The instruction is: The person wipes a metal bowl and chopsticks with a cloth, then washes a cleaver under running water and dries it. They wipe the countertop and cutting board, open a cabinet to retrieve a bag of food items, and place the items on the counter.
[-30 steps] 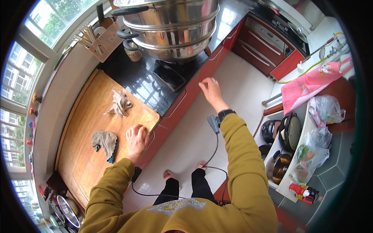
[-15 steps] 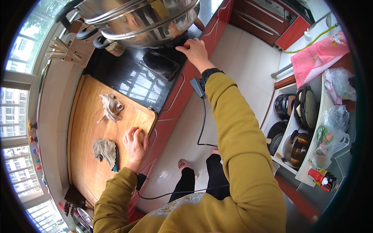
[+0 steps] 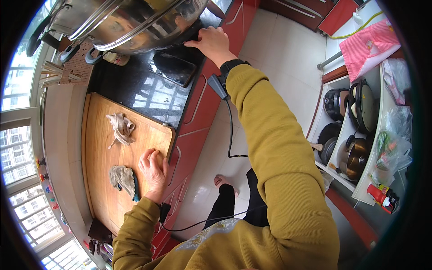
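My left hand (image 3: 153,173) rests on the large wooden board (image 3: 101,198) near its right edge, fingers spread with nothing in them. Just left of it lies a crumpled grey-green cloth (image 3: 122,176) with a dark teal edge. A beige rag (image 3: 121,128) is bunched up farther back on the board. At the front of the counter, under a big multi-tier steel steamer pot (image 3: 135,27), my right hand (image 3: 211,44) reaches in with thumb and fingers bent together. Whatever its fingertips grip is too dark and hidden to make out.
A black phone (image 3: 174,68) lies on the dark countertop (image 3: 135,90) between pot and board. Chopsticks stand in a pink holder (image 3: 74,67) by the window. A black cable (image 3: 231,135) hangs near my right forearm. At right, open shelves hold pans and a steel pot (image 3: 354,158).
The view has shifted, so the pot and counter sit farther left in the picture. My right hand stays at the counter front below the pot, and my left hand remains on the board.
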Demonstrator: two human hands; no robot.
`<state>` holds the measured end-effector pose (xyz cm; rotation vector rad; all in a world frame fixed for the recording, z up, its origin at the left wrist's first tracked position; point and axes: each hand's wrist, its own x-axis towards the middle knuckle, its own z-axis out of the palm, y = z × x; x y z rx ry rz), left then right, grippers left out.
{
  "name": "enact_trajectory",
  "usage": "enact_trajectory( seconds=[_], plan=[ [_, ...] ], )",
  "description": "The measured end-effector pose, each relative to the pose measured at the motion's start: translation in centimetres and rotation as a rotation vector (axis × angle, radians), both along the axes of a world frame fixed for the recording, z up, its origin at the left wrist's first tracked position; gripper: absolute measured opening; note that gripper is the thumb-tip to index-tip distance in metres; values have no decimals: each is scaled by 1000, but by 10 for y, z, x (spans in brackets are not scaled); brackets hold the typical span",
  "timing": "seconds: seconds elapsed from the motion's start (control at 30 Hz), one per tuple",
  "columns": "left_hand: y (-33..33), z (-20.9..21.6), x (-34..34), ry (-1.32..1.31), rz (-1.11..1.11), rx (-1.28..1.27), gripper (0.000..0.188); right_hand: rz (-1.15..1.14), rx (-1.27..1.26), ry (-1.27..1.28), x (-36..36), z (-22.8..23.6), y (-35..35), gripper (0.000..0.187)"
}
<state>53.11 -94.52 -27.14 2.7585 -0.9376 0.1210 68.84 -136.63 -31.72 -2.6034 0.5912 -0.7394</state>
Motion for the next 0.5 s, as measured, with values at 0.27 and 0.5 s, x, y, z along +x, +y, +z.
enact_trajectory(
  seconds=[0.27,0.5],
  plan=[
    [1,0,0,4,-5,25,37,-55,-30,-41,7,-7,0,66],
    [1,-2,0,-6,-2,27,38,-88,-30,-15,10,-7,3,66]
  ],
)
